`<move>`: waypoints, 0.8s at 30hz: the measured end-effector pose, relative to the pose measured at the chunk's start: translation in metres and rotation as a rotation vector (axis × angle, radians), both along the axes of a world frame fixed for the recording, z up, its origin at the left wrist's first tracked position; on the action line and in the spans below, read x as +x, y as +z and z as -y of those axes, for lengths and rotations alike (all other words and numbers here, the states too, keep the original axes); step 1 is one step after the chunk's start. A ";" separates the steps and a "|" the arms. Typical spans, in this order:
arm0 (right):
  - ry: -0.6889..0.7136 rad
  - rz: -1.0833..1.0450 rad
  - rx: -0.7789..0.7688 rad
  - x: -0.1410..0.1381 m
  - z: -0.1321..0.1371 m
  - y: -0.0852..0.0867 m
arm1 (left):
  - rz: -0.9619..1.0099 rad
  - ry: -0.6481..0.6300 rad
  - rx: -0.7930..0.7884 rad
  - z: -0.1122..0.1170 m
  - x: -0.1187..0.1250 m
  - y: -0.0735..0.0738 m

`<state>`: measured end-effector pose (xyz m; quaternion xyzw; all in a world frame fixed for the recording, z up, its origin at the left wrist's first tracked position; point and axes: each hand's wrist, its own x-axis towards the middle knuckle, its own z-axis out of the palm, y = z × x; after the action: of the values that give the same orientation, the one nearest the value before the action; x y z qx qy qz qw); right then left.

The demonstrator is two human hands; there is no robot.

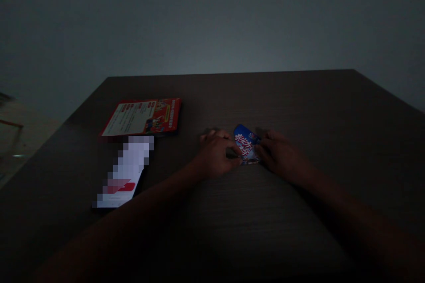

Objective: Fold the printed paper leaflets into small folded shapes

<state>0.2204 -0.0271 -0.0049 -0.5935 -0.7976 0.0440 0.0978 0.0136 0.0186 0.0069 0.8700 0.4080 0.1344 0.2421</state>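
Observation:
Between my two hands is a small flat blue piece (244,139) with rounded edges, printed with white-and-red Chinese lettering; it is too dark to tell if it is card, paper or something stiffer. My left hand (217,154) closes on its lower left edge, thumb and forefinger pinched together. On the other side, my right hand (277,152) has its fingers closed over the right edge. The lower part of the piece looks greyish and patterned, and the fingertips partly hide it. Both hands rest low over the tabletop.
A flat red printed box or book (142,117) with a cream panel lies at the left. Just in front of it, left of my left forearm, is a phone (124,198) with its screen lit and partly pixelated. The dark wooden table (265,93) ends at a grey wall (232,22).

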 end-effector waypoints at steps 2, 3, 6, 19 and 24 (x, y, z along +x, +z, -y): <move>0.001 -0.001 0.015 0.000 0.000 0.000 | 0.002 0.006 0.002 0.001 0.000 0.000; -0.001 0.001 0.026 0.000 0.000 -0.001 | 0.005 0.006 0.003 0.001 0.000 0.000; 0.004 0.010 0.060 0.000 0.000 -0.001 | 0.010 0.001 0.011 0.001 0.000 -0.001; -0.052 0.049 -0.019 -0.003 0.000 0.000 | -0.058 -0.019 -0.035 0.000 0.000 0.006; -0.046 0.044 -0.014 -0.003 0.001 -0.001 | -0.043 -0.026 -0.032 -0.001 0.000 0.004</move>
<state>0.2175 -0.0277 -0.0059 -0.6132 -0.7854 0.0340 0.0771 0.0134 0.0197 0.0107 0.8739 0.4038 0.1059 0.2491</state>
